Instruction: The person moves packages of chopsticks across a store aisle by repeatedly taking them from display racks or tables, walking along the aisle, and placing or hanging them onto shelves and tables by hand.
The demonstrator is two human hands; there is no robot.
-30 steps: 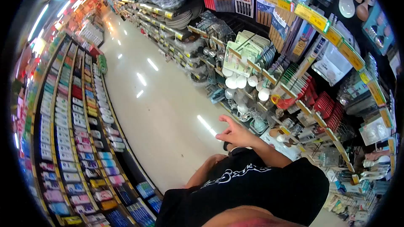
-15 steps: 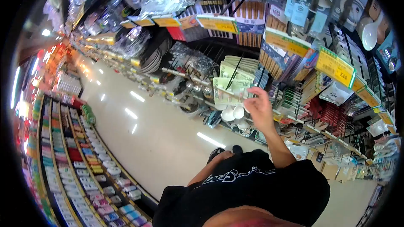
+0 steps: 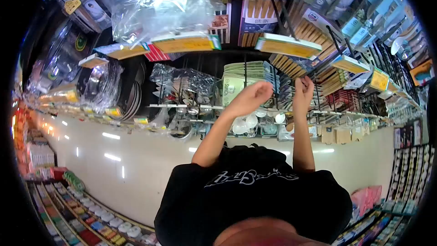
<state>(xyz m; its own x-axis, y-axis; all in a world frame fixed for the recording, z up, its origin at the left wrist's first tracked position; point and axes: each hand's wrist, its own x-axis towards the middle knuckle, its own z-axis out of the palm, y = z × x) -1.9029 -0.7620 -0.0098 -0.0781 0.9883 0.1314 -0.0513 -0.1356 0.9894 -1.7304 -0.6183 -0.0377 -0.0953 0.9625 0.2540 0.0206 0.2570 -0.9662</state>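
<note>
My left hand (image 3: 251, 99) is raised in front of the rack, its fingers loosely curled with a gap at the thumb and nothing visible in them. Just behind it hang green-and-white carded packs (image 3: 233, 86), which it partly covers. To the right, my right hand (image 3: 303, 94) is up with its fingers bent and slightly apart, also with nothing visible in it. Its fingertips are near hanging packs of wooden chopsticks (image 3: 287, 66); whether they touch is unclear. White ladle-like utensils (image 3: 246, 124) hang below my left hand.
Yellow price tags (image 3: 184, 43) on metal hooks stick out above my hands. Plastic-wrapped goods (image 3: 161, 9) hang at the upper left, with stacked dark pans (image 3: 134, 95) below. The aisle floor (image 3: 141, 159) and a low shelf of small packages (image 3: 98, 216) lie behind me.
The view has turned to face the rack. My left hand has risen from beside my body to the green packs. My right hand now stands near the chopstick packs.
</note>
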